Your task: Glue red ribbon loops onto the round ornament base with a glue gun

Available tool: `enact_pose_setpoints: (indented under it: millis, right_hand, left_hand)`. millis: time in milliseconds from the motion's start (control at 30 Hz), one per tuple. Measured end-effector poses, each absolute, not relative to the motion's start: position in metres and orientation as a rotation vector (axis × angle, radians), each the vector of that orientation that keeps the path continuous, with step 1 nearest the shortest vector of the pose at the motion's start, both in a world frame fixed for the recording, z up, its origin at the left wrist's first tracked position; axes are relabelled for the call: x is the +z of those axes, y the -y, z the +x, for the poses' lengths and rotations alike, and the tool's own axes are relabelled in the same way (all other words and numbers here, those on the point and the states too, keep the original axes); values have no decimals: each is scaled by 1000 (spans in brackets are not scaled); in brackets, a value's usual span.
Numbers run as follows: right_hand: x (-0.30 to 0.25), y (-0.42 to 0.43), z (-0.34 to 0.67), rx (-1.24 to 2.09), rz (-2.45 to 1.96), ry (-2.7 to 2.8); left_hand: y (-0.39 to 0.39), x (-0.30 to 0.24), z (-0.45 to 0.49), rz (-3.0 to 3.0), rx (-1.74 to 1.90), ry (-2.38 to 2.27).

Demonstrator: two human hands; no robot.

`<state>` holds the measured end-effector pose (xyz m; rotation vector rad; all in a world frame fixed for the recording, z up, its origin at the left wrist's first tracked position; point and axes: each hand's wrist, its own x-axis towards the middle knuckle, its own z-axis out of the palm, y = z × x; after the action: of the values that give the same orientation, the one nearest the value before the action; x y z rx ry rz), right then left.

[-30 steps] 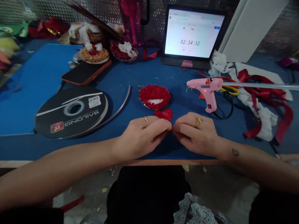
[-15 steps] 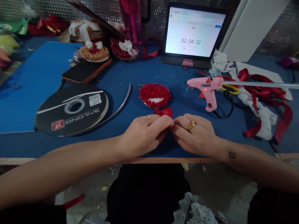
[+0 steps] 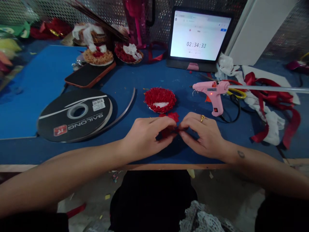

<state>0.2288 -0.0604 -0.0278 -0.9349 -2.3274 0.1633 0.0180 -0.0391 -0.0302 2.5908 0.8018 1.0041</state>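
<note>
Blue counter (image 3: 135,77) backed by perforated metal mesh, crowded with craft supplies. Left hand (image 3: 145,137) and right hand (image 3: 204,135) together near the front edge, fingertips meeting, both pinched on a small red ribbon piece (image 3: 167,131) held just above the counter; fingers curled, palms down, most of the piece hidden between them. Gold ring (image 3: 202,118) on the right hand. Just behind the fingertips, a small red ribbon bit (image 3: 173,116) lying on the counter, and right behind that a round red ruffled rosette (image 3: 160,99) with a white patch at its near side. Toward the right edge, a pink glue gun (image 3: 212,93) resting with nozzle pointing left, a long glue stick out of its back, yellow-handled scissors (image 3: 238,93) behind it and a heap of red and white ribbon scraps (image 3: 272,103) beyond. Toward the left edge, a large flat black ribbon spool (image 3: 74,115) with a loose tail curving past it, and a dark phone (image 3: 88,75) behind. At the back edge, a tablet (image 3: 199,37) propped upright showing 02:34:33, with more finished rosettes (image 3: 111,53) to its left.
</note>
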Motion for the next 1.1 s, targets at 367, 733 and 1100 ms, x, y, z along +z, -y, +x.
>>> enact_pose_setpoints:
  millis: [367, 733, 1100]
  right_hand:
    - [-28, 63, 229, 186, -916, 2330]
    - [-28, 64, 220, -11, -1019, 2367]
    - [-27, 62, 224, 71, -986, 2327]
  left_hand:
    - [40, -30, 20, 2623, 993, -749]
    - [42, -34, 23, 2649, 935, -769]
    - [39, -29, 24, 2481, 914, -759]
